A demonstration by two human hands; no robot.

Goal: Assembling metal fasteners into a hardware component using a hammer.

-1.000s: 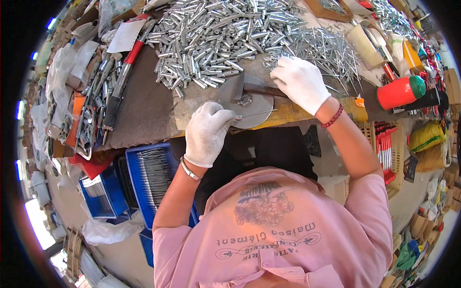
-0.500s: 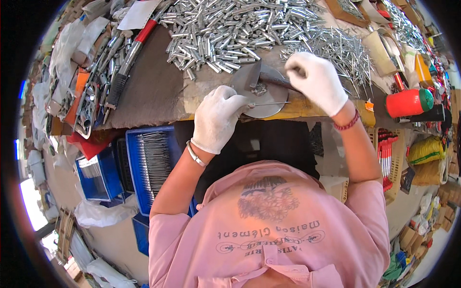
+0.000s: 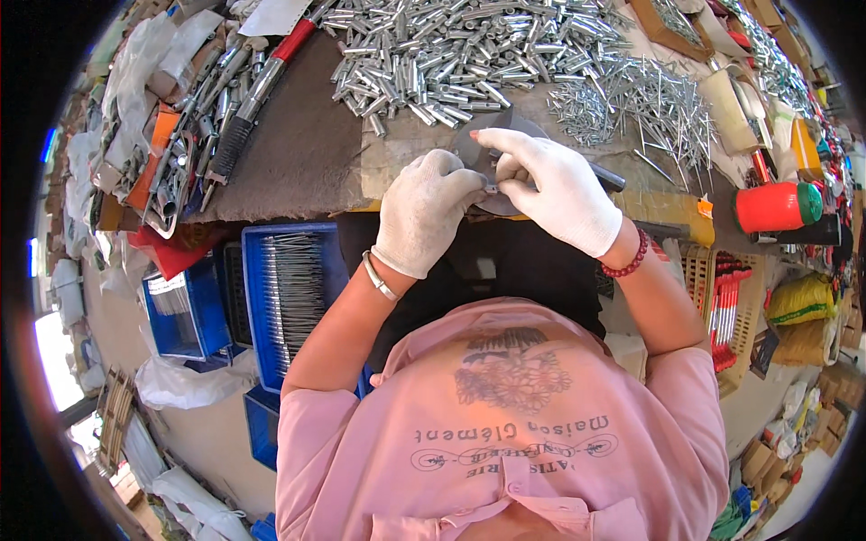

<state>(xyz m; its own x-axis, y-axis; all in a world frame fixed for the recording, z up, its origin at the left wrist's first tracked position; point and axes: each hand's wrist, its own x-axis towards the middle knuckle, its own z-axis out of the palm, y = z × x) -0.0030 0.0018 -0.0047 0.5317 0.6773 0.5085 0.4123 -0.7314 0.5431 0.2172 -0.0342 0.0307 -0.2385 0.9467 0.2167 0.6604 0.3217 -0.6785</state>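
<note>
My left hand [image 3: 426,215], in a white glove, is closed in a pinch on a small metal part [image 3: 492,189], mostly hidden by the fingers. Meeting it from the right is my gloved right hand [image 3: 561,191], thumb and bent fingers at the same part, index finger stretched forward. What the right fingers grip is hidden. Both hands are over a round metal disc [image 3: 465,144] at the bench's near edge. A hammer [image 3: 609,178] lies across the disc, its dark handle showing right of my right hand.
Short metal tubes [image 3: 451,59] are heaped on the bench, with thin metal pins [image 3: 663,113] to their right. Hand tools [image 3: 236,126] lie at the left, a red jar [image 3: 774,207] at the right. Below the bench, a blue bin [image 3: 257,307] holds metal rods.
My right hand has left the hammer handle and moved left to meet my left hand. The thin pin that stuck out from the left fingers is now hidden.
</note>
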